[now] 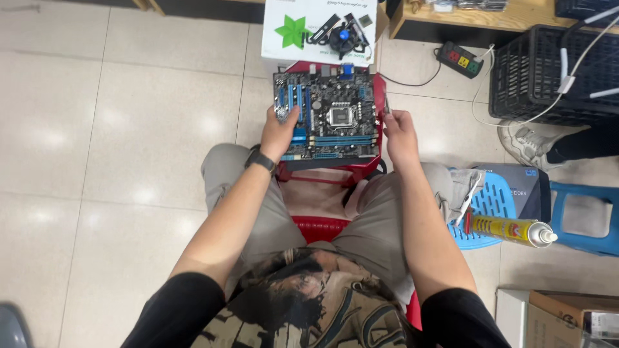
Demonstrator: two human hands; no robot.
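Observation:
A dark computer motherboard [335,103] with blue slots lies flat on a red plastic stool [379,87] in front of my knees. My left hand [278,132], with a black watch at the wrist, grips the board's left edge, thumb on top. At the board's right edge my right hand [400,132] is closed around a thin screwdriver [387,104] that points away from me. Just beyond the board, a cooler fan [343,35] and small parts rest on a white box [296,32].
A black power strip [459,59] and a black crate [548,71] sit to the right. A yellow spray can [509,230] lies on a blue stool [493,200]. Another person's shoe [525,143] is at the right. Cardboard boxes [567,309] are at the lower right.

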